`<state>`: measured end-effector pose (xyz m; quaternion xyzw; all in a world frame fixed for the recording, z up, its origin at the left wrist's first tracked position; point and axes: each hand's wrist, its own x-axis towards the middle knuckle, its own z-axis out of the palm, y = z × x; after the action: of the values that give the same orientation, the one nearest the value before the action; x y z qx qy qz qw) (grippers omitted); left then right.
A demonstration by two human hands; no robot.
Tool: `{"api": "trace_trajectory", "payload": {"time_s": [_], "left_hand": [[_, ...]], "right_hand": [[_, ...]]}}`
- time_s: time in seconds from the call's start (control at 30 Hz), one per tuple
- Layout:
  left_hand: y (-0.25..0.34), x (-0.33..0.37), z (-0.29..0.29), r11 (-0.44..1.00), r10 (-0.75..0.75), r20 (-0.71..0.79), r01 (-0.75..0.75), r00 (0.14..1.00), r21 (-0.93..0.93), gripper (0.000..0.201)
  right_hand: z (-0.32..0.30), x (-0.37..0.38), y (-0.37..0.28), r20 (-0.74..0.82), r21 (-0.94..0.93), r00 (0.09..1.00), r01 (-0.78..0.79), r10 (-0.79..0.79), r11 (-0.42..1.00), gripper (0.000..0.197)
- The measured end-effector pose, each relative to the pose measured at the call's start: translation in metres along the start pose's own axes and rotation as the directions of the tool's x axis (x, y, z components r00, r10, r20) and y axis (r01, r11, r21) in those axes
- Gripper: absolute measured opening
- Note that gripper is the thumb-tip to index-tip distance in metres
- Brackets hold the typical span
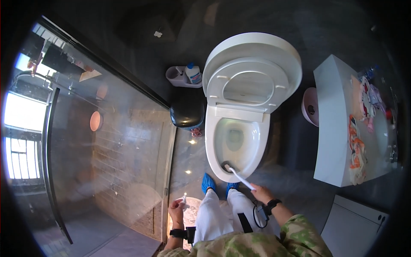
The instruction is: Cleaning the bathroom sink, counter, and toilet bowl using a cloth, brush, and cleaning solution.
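My right hand (262,194) is closed round the white handle of a toilet brush (242,178). The brush's dark head rests against the inner front wall of the toilet bowl (209,145), on its left side. Both the lid (252,40) and the seat (280,88) are raised, and some water shows at the bottom of the bowl. Lower left, beside my leg, my left hand (175,210) pinches a small white thing (184,204) whose kind I cannot make out. Each wrist wears a black strap.
Left of the toilet stand a black bin (187,115) and a caddy (173,77) with a white, blue-capped bottle (193,73). A glass shower partition (128,128) runs along the left. At right are a white counter (332,128) with cloths and a pink basin (309,107).
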<state>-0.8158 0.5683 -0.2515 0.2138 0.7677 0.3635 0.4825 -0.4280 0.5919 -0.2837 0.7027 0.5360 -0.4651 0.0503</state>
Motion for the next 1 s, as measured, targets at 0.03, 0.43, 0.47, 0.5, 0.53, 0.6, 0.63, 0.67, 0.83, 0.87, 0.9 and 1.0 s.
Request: {"api": "trace_trajectory", "payload": {"time_s": [0.03, 0.43, 0.47, 0.5, 0.53, 0.6, 0.63, 0.67, 0.83, 0.87, 0.9, 1.0], "left_hand": [[0.008, 0.002, -0.001, 1.000, 0.024, 0.005, -0.025, 1.000, 0.018, 0.011], [0.022, 0.041, -0.025, 0.987, -0.015, -0.019, 0.018, 1.000, 0.160, 0.012], [0.025, 0.050, -0.025, 0.980, -0.031, -0.006, 0.031, 1.000, 0.197, 0.012], [0.024, 0.061, -0.026, 0.976, -0.043, -0.006, 0.043, 0.999, 0.214, 0.012], [0.025, 0.071, -0.026, 0.975, -0.053, 0.012, 0.049, 0.999, 0.216, 0.013], [0.033, 0.087, -0.024, 0.969, -0.084, 0.034, 0.074, 0.996, 0.234, 0.014], [0.041, 0.097, -0.015, 0.965, -0.089, 0.044, 0.075, 0.995, 0.252, 0.014], [0.048, 0.106, -0.006, 0.961, -0.093, 0.066, 0.072, 0.994, 0.268, 0.015], [0.075, 0.153, -0.013, 0.954, -0.112, 0.080, 0.085, 0.990, 0.287, 0.014], [0.073, 0.166, -0.015, 0.955, -0.119, 0.092, 0.088, 0.989, 0.284, 0.015], [0.074, 0.178, -0.014, 0.956, -0.125, 0.107, 0.091, 0.986, 0.278, 0.016], [0.086, 0.204, 0.013, 0.956, -0.092, 0.183, 0.035, 0.979, 0.291, 0.018]], "right_hand": [[-0.009, -0.001, 0.009, -0.021, -0.075, 1.000, -0.021, 0.020, 0.997, 0.034], [-0.025, 0.122, -0.027, -0.114, -0.433, 0.993, -0.059, 0.011, 0.900, 0.030], [-0.020, 0.134, -0.032, -0.099, -0.424, 0.995, -0.063, 0.023, 0.903, 0.030], [-0.014, 0.149, -0.038, -0.168, -0.325, 0.981, -0.152, 0.101, 0.933, 0.029], [-0.009, 0.164, -0.046, -0.228, -0.219, 0.956, -0.237, 0.186, 0.947, 0.028], [0.008, 0.183, -0.053, -0.217, -0.058, 0.919, -0.348, 0.328, 0.936, 0.028], [0.024, 0.194, -0.046, -0.301, 0.177, 0.893, -0.293, 0.335, 0.940, 0.027], [0.042, 0.208, -0.032, -0.390, 0.393, 0.846, -0.204, 0.364, 0.897, 0.026], [0.047, 0.197, -0.096, 0.126, 0.927, 0.875, -0.272, 0.468, 0.259, 0.026], [0.047, 0.184, -0.100, 0.088, 0.931, 0.884, -0.237, 0.460, 0.276, 0.027], [0.044, 0.170, -0.095, 0.063, 0.933, 0.915, -0.196, 0.399, 0.302, 0.026], [0.051, 0.129, -0.039, 0.011, 0.607, 0.899, -0.354, 0.438, 0.711, 0.038]]}}
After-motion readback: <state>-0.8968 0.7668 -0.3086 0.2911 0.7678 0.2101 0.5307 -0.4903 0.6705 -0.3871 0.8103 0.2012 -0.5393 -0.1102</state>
